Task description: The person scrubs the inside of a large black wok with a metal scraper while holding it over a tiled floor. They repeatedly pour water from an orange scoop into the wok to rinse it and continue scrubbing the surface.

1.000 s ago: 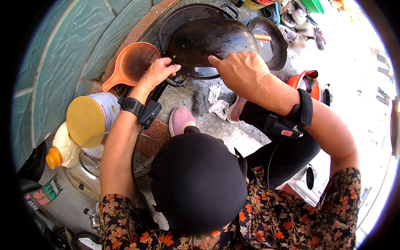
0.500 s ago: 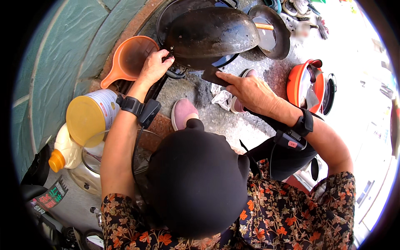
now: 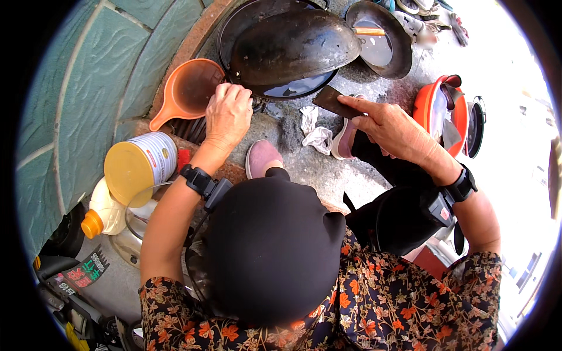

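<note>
A blackened wok (image 3: 295,50) lies tipped on its side over a wide dark basin (image 3: 225,29) with water in it. My left hand (image 3: 229,114) is closed at the wok's near left edge, its curled fingers covering the handle. In my right hand (image 3: 389,128) is a flat, dark rectangular piece (image 3: 335,101), pinched with the forefinger stretched along it. That piece is held apart from the wok, right of the basin's near rim. An orange dipper (image 3: 193,88) of murky water stands just left of my left hand.
A dark pan (image 3: 398,50) with liquid sits beyond the basin, and an orange-red tub (image 3: 424,102) stands at right. Crumpled white tissue (image 3: 318,139) lies between my shoes. A yellow-lidded can (image 3: 132,174) and a bottle (image 3: 105,210) stand by the green wall (image 3: 99,76) at left.
My right hand has moved right and slightly nearer with the dark piece, away from the wok. The wok has tilted, showing more water beneath it, and my left hand has turned at its handle.
</note>
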`<move>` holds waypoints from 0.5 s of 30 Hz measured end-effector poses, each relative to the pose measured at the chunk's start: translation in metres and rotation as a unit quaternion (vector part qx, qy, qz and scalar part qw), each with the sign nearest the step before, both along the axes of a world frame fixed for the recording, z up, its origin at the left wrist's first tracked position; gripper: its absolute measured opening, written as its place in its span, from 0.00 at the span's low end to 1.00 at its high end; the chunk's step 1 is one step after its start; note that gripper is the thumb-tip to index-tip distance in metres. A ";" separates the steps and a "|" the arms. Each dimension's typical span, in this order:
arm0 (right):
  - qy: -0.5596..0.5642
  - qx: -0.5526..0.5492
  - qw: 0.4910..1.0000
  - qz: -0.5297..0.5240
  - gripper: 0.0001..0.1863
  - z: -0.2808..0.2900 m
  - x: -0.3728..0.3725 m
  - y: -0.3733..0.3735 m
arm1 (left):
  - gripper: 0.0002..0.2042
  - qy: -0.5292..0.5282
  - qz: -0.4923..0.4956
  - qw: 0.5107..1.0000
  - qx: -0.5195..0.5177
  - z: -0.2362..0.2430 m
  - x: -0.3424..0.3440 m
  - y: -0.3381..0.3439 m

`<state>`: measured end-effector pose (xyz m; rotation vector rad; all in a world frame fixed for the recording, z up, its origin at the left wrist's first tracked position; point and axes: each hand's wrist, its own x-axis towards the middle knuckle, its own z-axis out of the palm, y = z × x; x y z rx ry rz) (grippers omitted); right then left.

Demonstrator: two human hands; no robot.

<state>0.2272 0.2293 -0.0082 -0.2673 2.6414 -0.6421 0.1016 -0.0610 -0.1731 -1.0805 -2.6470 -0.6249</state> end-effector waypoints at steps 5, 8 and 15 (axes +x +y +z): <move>0.051 0.013 0.997 -0.057 0.21 -0.004 -0.002 0.006 | 0.06 -0.149 -0.105 0.981 -0.064 0.006 0.009 0.022; 0.077 0.057 0.995 -0.041 0.22 -0.001 -0.009 0.008 | 0.12 -0.180 -0.148 0.972 -0.012 -0.046 0.003 0.038; 0.105 0.103 0.986 -0.077 0.23 0.012 -0.016 0.007 | 0.22 -0.127 0.003 0.992 -0.001 -0.160 -0.038 0.117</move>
